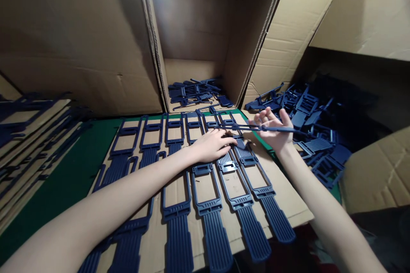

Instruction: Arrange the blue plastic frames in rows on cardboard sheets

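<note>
My left hand lies palm down over the far part of the cardboard sheet, fingers spread on the dark blue plastic frame pieces there. Just beyond its knuckles is the left end of a long blue plastic frame piece, seen edge-on. My right hand carries this piece across its palm, palm turned up, with the thumb and fingertips raised. Rows of matching pieces, each with a rectangular opening and a ribbed flat tab, lie side by side on the sheet. My left forearm hides some of them.
Loose blue pieces lie heaped in an open cardboard box at the back. A bigger pile of them is at the right, beside cardboard flaps. Cardboard sheets layered with blue pieces are stacked at the left on the green surface.
</note>
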A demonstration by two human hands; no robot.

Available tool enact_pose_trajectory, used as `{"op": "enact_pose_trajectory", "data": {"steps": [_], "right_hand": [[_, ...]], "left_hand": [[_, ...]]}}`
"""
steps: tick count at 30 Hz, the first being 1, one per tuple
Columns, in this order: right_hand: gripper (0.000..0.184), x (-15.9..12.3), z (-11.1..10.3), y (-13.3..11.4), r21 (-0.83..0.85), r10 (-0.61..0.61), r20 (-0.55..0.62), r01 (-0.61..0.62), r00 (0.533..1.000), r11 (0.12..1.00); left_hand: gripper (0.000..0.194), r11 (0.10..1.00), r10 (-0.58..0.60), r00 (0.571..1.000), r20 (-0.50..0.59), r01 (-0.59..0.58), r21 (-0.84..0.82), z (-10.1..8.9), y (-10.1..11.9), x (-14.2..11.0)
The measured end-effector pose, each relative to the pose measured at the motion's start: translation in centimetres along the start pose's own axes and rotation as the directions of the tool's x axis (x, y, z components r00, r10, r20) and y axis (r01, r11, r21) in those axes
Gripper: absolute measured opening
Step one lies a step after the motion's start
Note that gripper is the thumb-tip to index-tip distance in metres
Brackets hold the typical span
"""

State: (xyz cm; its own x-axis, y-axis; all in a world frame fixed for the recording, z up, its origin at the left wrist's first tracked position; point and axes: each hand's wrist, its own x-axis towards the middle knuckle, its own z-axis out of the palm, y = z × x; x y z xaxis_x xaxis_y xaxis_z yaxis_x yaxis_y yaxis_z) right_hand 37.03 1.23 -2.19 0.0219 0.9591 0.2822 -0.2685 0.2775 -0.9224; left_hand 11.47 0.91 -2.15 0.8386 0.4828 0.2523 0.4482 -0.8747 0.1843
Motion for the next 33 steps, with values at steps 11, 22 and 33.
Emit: {"op": "enact_pose_trajectory", "data": {"steps": [11, 22, 33], "right_hand": [[0.031, -0.4, 1.8, 1.3, -0.574, 0.12, 0.246, 0.044, 0.962, 0.818], [0.042, -0.5, 1.1, 0.0, -0.495, 0.245, 0.234, -0.102, 0.941, 0.863], [0.032, -0.4, 0.0, -1.6, -0.311, -0.041, -0.034, 0.029, 0.999, 0.95]], "left_hand": [[0.031, 0.999, 0.011, 1.0, -0.017, -0.011, 0.038, 0.2, -0.2, 0.0], [0.03, 1.0, 0.003, 1.0, -0.002, -0.003, 0.021, -0.1, 0.0, 0.1], [0.027, 0.998, 0.056, 0.996, -0.068, -0.056, -0.009, 0.1, -0.1, 0.0]]}}
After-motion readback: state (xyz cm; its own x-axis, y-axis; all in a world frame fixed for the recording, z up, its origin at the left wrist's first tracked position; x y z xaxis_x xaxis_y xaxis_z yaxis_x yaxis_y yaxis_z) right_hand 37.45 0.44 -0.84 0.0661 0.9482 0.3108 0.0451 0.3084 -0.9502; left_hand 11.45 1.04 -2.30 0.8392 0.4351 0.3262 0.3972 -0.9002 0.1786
